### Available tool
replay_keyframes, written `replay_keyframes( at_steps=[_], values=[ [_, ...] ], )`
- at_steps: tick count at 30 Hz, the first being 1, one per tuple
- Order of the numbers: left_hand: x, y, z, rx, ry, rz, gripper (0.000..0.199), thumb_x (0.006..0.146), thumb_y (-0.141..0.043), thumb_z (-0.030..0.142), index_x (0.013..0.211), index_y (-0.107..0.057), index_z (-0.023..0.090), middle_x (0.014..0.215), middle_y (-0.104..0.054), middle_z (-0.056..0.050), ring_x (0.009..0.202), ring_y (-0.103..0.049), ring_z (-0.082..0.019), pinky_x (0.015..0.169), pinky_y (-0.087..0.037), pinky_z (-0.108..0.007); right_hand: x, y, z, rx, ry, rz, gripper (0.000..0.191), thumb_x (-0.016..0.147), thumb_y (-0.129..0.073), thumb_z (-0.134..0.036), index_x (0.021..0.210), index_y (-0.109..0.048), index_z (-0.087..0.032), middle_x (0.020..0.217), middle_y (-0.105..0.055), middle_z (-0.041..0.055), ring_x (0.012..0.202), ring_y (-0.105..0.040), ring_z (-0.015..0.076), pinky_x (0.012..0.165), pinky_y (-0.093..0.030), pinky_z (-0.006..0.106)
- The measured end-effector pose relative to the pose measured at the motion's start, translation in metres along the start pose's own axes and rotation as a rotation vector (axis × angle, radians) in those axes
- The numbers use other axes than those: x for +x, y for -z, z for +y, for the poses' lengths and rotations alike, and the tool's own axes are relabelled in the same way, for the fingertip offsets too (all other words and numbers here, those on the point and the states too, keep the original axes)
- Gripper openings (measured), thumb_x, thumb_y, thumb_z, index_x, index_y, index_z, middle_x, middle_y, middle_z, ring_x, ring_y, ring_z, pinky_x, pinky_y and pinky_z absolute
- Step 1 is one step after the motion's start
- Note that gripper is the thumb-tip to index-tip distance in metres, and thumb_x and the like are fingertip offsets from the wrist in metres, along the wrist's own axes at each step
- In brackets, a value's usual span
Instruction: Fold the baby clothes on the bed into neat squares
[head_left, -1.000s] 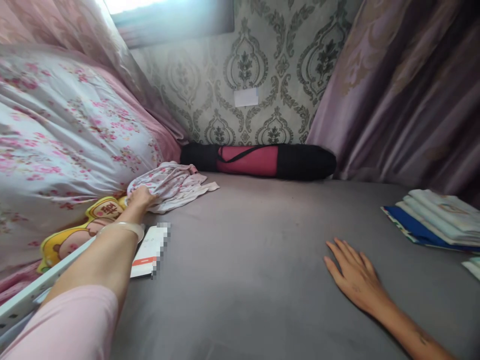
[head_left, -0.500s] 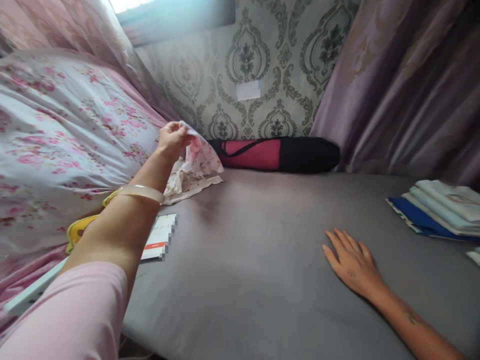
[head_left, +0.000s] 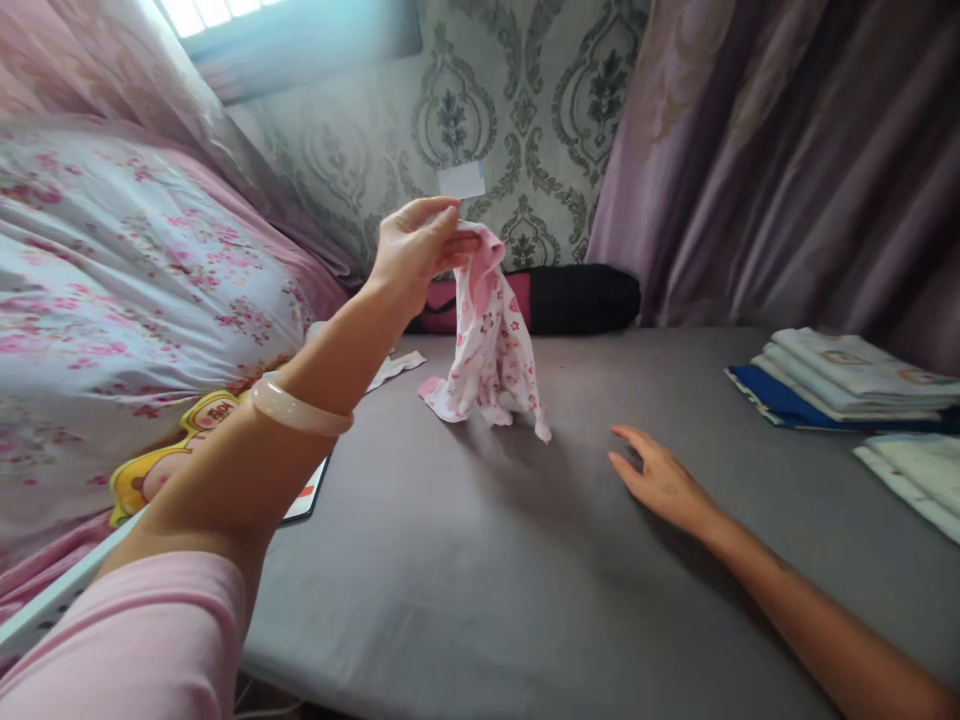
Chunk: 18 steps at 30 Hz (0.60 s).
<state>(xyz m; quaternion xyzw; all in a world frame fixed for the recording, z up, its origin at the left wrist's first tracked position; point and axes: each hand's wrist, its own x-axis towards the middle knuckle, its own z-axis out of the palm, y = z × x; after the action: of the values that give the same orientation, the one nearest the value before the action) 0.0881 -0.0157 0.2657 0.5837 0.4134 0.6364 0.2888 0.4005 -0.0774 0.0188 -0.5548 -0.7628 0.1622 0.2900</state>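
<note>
My left hand (head_left: 424, 245), with a pale bangle (head_left: 300, 408) on the forearm, pinches a small white garment (head_left: 491, 340) by its upper edge. Pink trim and a red and pink flower print show on the cloth. It hangs crumpled, its lower edge at or just above the grey bed surface (head_left: 450, 560); whether it touches I cannot tell. Over the right part of this surface is my right hand (head_left: 664, 485), empty, thumb and fingers apart. Behind my left forearm a flat white cloth (head_left: 397, 368) shows in part.
Folded cloths (head_left: 855, 365) are stacked at the right, with another folded cloth (head_left: 915, 475) nearer. A black and red long bag (head_left: 581, 298) lies along the wall. On the left are a floral cover (head_left: 150, 300), a yellow cartoon item (head_left: 161, 465) and a partly hidden flat board (head_left: 309, 492).
My left hand has lifted the floral garment off the pile at the left and carried it right, towards the middle. My right hand has risen from the surface, its fingers turning inward.
</note>
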Motion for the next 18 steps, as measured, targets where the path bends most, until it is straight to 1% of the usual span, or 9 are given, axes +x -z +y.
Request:
replay_keyframes(
  at_steps=[1,3,5,6,8,11,13,15,18],
  values=[
    [-0.005,-0.008,0.001,-0.019,-0.01,-0.027,0.019,0.087,-0.064,0.031,0.101,-0.056,0.021,0.078,-0.07,0.0,0.078,-0.071,-0.015,0.069,-0.055,-0.025,0.003,0.006,-0.012,0.092,-0.01,0.021,0.04,0.087,-0.043,-0.04,0.117,-0.06,-0.021,0.123,-0.062,0.0125,0.11,-0.061,0.0268,0.093,-0.048,0.042],
    [-0.015,-0.023,0.004,-0.047,-0.023,-0.069,0.021,0.085,-0.068,0.032,0.098,-0.058,0.02,0.079,-0.069,-0.001,0.081,-0.071,-0.016,0.07,-0.056,-0.025,0.007,0.018,-0.038,0.29,-0.039,0.046,0.032,0.088,-0.047,-0.042,0.103,-0.063,-0.02,0.101,-0.07,0.0094,0.091,-0.067,0.0237,0.084,-0.052,0.04],
    [-0.024,-0.036,0.007,-0.067,-0.033,-0.103,0.018,0.085,-0.067,0.029,0.097,-0.058,0.019,0.081,-0.068,-0.001,0.083,-0.071,-0.016,0.072,-0.057,-0.026,0.012,0.027,-0.066,0.497,-0.024,0.065,0.03,0.088,-0.05,-0.046,0.094,-0.062,-0.02,0.085,-0.069,0.0057,0.08,-0.067,0.0207,0.075,-0.054,0.037],
    [-0.027,-0.042,0.008,-0.075,-0.039,-0.117,0.016,0.086,-0.066,0.026,0.097,-0.058,0.018,0.082,-0.068,-0.001,0.084,-0.071,-0.017,0.073,-0.057,-0.027,0.014,0.029,-0.08,0.572,-0.011,0.075,0.031,0.088,-0.051,-0.048,0.092,-0.061,-0.02,0.082,-0.068,0.0047,0.077,-0.067,0.0199,0.071,-0.055,0.035],
    [-0.033,-0.052,0.01,-0.084,-0.051,-0.142,0.013,0.085,-0.064,0.02,0.097,-0.058,0.018,0.084,-0.068,-0.002,0.088,-0.071,-0.017,0.075,-0.058,-0.028,0.02,0.03,-0.106,0.657,0.007,0.092,0.031,0.087,-0.053,-0.051,0.092,-0.059,-0.02,0.081,-0.067,0.0039,0.075,-0.066,0.0192,0.068,-0.054,0.034],
    [-0.039,-0.062,0.011,-0.085,-0.074,-0.173,0.018,0.082,-0.06,0.011,0.098,-0.057,0.02,0.087,-0.069,0.0,0.093,-0.07,-0.016,0.079,-0.057,-0.028,0.032,0.021,-0.136,0.606,-0.008,0.196,0.036,0.078,-0.063,-0.055,0.089,-0.052,-0.022,0.083,-0.063,0.0036,0.078,-0.064,0.021,0.07,-0.053,0.037],
    [-0.044,-0.067,0.012,-0.081,-0.094,-0.19,0.024,0.079,-0.058,0.006,0.099,-0.057,0.02,0.088,-0.069,0.001,0.097,-0.069,-0.017,0.081,-0.057,-0.027,0.043,0.01,-0.148,0.538,-0.068,0.281,0.043,0.069,-0.071,-0.056,0.086,-0.048,-0.023,0.083,-0.06,0.004,0.08,-0.062,0.0234,0.073,-0.052,0.039],
    [-0.048,-0.069,0.014,-0.072,-0.113,-0.195,0.029,0.076,-0.056,0.003,0.1,-0.056,0.02,0.089,-0.069,0.001,0.1,-0.068,-0.018,0.082,-0.056,-0.027,0.055,-0.003,-0.152,0.516,-0.143,0.351,0.045,0.064,-0.074,-0.053,0.084,-0.046,-0.023,0.083,-0.059,0.0048,0.082,-0.061,0.0248,0.075,-0.051,0.041],
    [-0.052,-0.063,0.018,-0.06,-0.141,-0.189,0.034,0.073,-0.052,-0.001,0.1,-0.055,0.019,0.093,-0.07,0.0,0.102,-0.067,-0.018,0.082,-0.055,-0.028,0.071,-0.017,-0.145,0.558,-0.179,0.366,0.033,0.065,-0.07,-0.041,0.082,-0.048,-0.023,0.082,-0.06,0.0042,0.08,-0.06,0.0235,0.075,-0.05,0.04]
  ],
)
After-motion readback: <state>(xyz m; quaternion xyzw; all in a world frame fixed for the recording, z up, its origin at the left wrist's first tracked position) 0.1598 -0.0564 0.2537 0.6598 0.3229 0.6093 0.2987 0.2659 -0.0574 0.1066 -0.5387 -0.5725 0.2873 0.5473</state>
